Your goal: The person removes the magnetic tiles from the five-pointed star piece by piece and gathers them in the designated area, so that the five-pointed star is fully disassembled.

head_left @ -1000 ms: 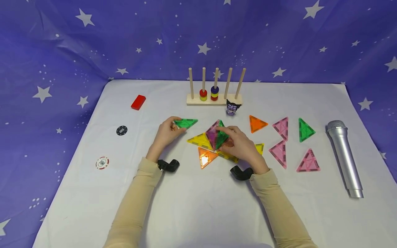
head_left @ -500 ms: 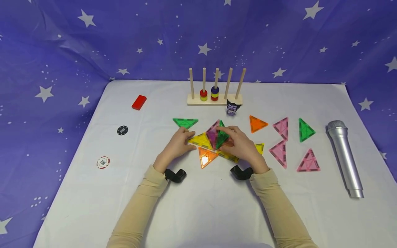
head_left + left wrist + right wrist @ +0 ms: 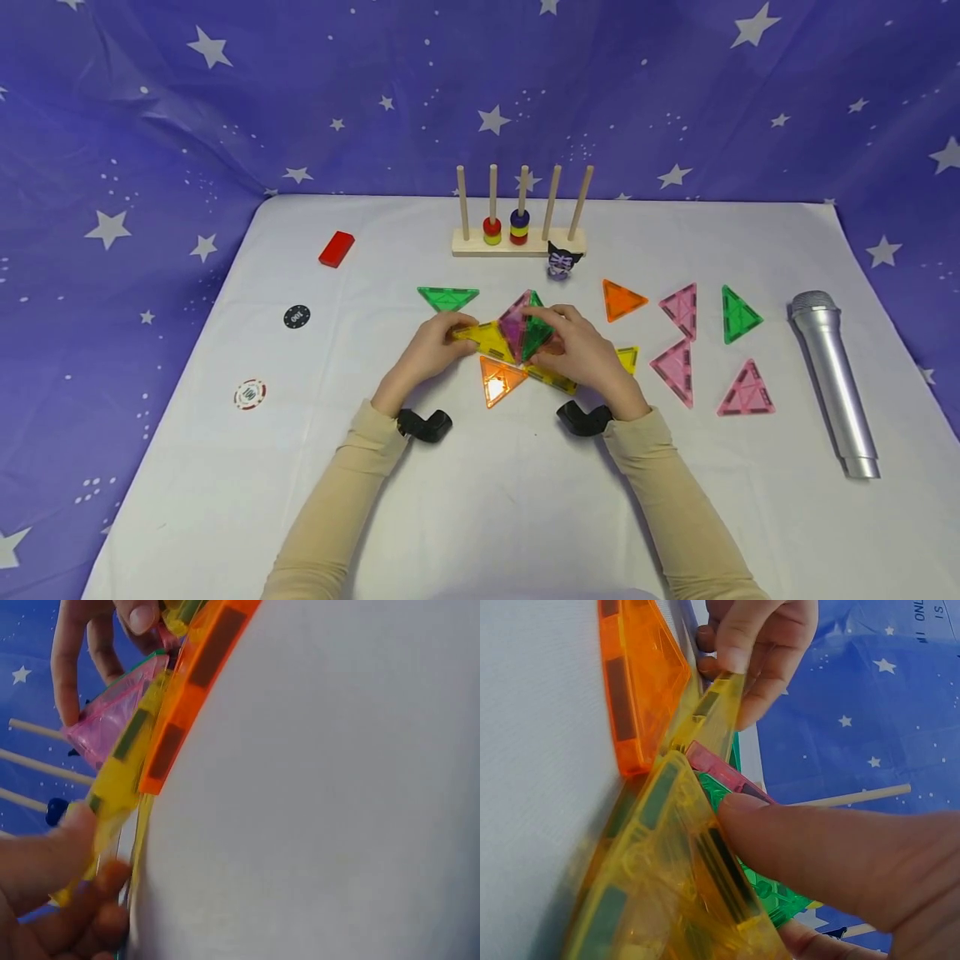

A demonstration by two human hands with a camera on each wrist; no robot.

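Yellow triangle tile (image 3: 486, 338): flat-ish on white table (image 3: 225, 467), centre, touching raised pink tile (image 3: 514, 323) and green tile (image 3: 537, 333); orange tile (image 3: 498, 379) just in front. Long axis approx left-right, free tip pointing to person's left; wrist view shows left edge lifted off table, tilted.

Change vs 1 s ago: left hand (image 3: 429, 350) let go of loose green triangle (image 3: 447, 297), now lying flat behind-left, apart from cluster; hand moved in and now pinches yellow tile tip, thumb over, fingers under. Judged: next side panel being folded up to join pink/green pair.

Right hand (image 3: 581, 350): fingers curled round pink/green pair, holding upright; second yellow tile (image 3: 628, 358) partly hidden under it.

Further out: spare tiles at right, silver microphone (image 3: 834, 379), peg rack (image 3: 519, 240) behind
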